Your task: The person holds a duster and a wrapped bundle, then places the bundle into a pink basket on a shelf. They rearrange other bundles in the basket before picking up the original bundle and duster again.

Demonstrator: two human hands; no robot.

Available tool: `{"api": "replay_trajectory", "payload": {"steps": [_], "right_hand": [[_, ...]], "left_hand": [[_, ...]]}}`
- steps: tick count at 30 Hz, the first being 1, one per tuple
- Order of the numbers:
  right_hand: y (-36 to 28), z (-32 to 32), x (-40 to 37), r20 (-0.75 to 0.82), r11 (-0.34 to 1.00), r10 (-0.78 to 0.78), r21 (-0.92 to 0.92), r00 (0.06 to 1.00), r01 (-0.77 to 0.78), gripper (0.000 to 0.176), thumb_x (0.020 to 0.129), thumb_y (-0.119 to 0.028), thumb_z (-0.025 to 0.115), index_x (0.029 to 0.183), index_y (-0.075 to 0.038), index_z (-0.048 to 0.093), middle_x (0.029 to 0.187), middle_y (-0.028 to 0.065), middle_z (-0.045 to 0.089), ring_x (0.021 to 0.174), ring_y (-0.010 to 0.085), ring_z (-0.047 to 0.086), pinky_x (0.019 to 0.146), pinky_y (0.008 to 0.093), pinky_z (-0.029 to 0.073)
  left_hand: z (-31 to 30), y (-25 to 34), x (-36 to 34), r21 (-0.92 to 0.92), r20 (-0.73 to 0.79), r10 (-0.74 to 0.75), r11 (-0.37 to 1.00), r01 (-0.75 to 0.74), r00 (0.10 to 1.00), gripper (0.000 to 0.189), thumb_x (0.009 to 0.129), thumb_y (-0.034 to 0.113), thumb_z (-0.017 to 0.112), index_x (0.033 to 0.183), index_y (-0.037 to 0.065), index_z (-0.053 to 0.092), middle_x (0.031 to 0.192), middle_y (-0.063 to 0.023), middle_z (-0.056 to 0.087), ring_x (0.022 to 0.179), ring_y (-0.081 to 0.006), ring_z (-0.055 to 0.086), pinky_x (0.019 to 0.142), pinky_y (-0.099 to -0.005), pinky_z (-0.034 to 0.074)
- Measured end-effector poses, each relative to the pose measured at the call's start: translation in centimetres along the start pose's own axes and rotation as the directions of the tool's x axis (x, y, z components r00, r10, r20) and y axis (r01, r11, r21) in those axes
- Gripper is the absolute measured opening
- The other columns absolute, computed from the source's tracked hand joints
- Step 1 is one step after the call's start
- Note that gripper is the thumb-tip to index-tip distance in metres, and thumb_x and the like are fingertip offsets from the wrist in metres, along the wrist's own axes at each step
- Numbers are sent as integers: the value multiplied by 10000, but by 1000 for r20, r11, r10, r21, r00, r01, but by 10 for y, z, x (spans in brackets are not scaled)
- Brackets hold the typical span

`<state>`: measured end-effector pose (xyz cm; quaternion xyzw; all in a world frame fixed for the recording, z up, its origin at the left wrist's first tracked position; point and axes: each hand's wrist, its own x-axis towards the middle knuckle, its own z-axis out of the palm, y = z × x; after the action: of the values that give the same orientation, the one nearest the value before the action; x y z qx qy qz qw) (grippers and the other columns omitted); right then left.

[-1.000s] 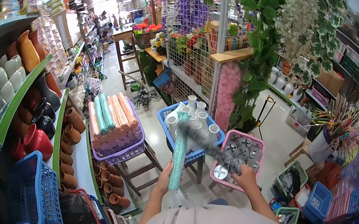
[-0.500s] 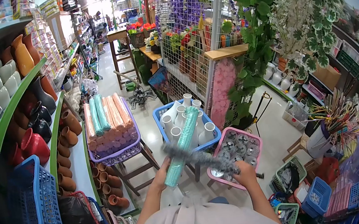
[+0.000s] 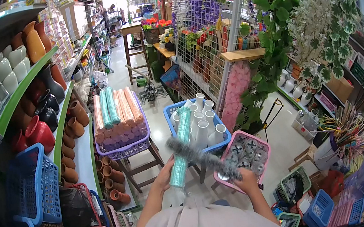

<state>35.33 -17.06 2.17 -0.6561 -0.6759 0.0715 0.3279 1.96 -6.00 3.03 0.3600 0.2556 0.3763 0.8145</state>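
Note:
In the head view, my left hand point(image 3: 166, 174) is closed round the lower part of a teal wrapped bundle point(image 3: 180, 163), which stands tilted in front of me. My right hand point(image 3: 246, 180) grips the lower right end of a grey fluffy duster point(image 3: 196, 154). The duster lies across the front of the teal bundle and is blurred by motion. Behind them is a blue basket point(image 3: 225, 144) of white vases point(image 3: 202, 133). A pink basket point(image 3: 267, 147) with clear-wrapped items is beyond my right hand.
A purple basket point(image 3: 125, 151) of wrapped bundles rests on a stool at the left. Shelves point(image 3: 86, 144) with clay pots line the left side. A wire grid point(image 3: 207, 27) stands ahead, and baskets point(image 3: 319, 208) fill the lower right.
The view has turned slightly left, so the surroundings sit further right. The duster's free end remains across the bundle, and its other end has shifted slightly. Both hands keep their hold.

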Motion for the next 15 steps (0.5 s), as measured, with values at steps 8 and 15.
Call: {"api": "replay_trajectory", "payload": {"steps": [8,15], "right_hand": [[-9,7,5,-17,997,78,7,997,-78,323,641,-193,721,914,-34,653,897,168,646,810,358,625,716,409,503],[-3,9,10,132,984,-176,6,975,177,263,656,-201,743,860,-55,662,801,166,635,735,363,613,658,423,486]], "left_hand": [[0,-4,-4,-241,116,71,970,-41,991,626,921,396,511,1459,252,226,1071,-106,531,873,-192,558,732,-347,521],[-3,-3,-10,-253,101,148,960,-119,984,581,967,471,409,1473,285,193,986,-101,482,782,-201,503,672,-322,474]]}}
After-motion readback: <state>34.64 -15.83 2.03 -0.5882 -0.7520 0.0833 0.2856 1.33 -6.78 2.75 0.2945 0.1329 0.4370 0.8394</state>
